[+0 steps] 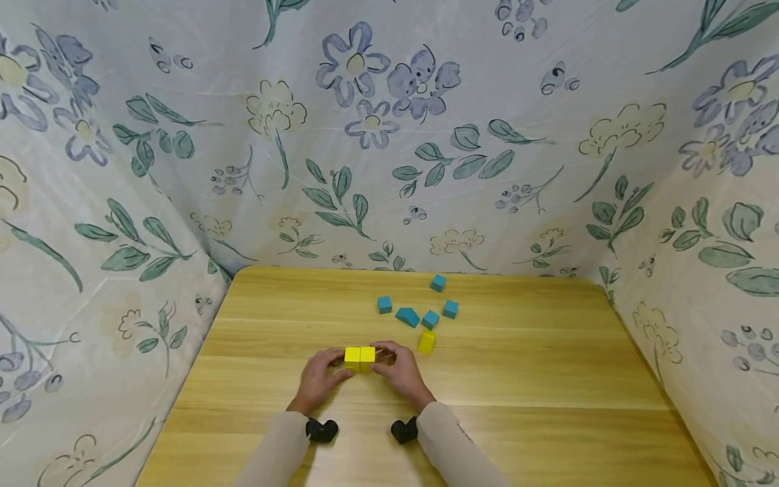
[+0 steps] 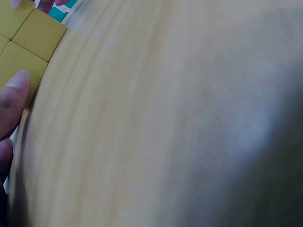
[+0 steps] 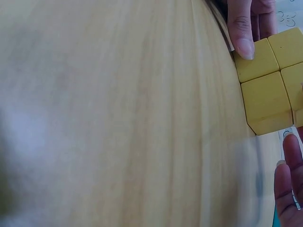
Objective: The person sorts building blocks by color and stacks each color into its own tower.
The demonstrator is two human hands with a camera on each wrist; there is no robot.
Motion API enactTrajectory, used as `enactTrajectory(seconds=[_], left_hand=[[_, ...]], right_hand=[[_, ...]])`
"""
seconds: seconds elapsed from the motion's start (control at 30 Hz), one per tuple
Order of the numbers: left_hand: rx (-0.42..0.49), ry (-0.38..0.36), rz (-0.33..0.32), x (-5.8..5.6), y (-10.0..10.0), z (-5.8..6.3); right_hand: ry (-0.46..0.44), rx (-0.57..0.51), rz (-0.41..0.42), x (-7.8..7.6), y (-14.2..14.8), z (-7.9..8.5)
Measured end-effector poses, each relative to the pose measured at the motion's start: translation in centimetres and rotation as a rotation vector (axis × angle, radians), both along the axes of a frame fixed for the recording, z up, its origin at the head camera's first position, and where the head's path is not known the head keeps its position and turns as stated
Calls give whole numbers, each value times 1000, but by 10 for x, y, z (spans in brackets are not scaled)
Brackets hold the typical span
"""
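Observation:
Two yellow cubes (image 1: 360,357) stand side by side between the hands in the head view. My left hand (image 1: 319,380) grips the left end, its thumb at the front and its fingers at the side. From the right, my right hand (image 1: 403,372) holds the other end between thumb and fingers. Four square yellow faces (image 3: 266,101) meet in the right wrist view, where the left thumb (image 3: 244,46) presses one and the right fingers (image 3: 285,187) lie close below. The left wrist view shows the same joined yellow faces (image 2: 21,64), partly cut off.
A separate yellow block (image 1: 427,341) lies right of the hands on the wooden table (image 1: 535,379). Behind it are several blue cubes (image 1: 450,309) and a blue wedge-like block (image 1: 407,316). Flower-patterned cloth (image 1: 377,169) surrounds the back and sides.

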State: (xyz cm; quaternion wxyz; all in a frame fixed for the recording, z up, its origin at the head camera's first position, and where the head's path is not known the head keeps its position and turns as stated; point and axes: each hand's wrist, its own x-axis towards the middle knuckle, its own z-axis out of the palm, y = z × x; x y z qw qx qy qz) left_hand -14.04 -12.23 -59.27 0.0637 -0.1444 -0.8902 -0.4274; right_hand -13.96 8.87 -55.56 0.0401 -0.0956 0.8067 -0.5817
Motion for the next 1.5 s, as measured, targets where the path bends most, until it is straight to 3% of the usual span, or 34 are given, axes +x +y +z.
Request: enactTrajectory(seconds=[0.6, 0.8, 0.93, 1.07, 1.37, 1.5], left_hand=[[-13, 22, 5, -2, 0, -2], [-2, 37, 0, -1, 0, -1], [-6, 54, 3, -1, -1, -3], [1, 50, 10, 0, -1, -5], [6, 31, 14, 1, 0, -2], [7, 21, 11, 1, -1, -2]], right_hand=[[-44, -45, 20, -1, 3, 1], [-63, -64, 43, 3, 16, 3], [-65, -50, 13, 10, 31, 3], [-52, -94, -108, 17, 47, 2], [-5, -148, -577, 16, 65, -6], [11, -168, -681, 11, 66, -11]])
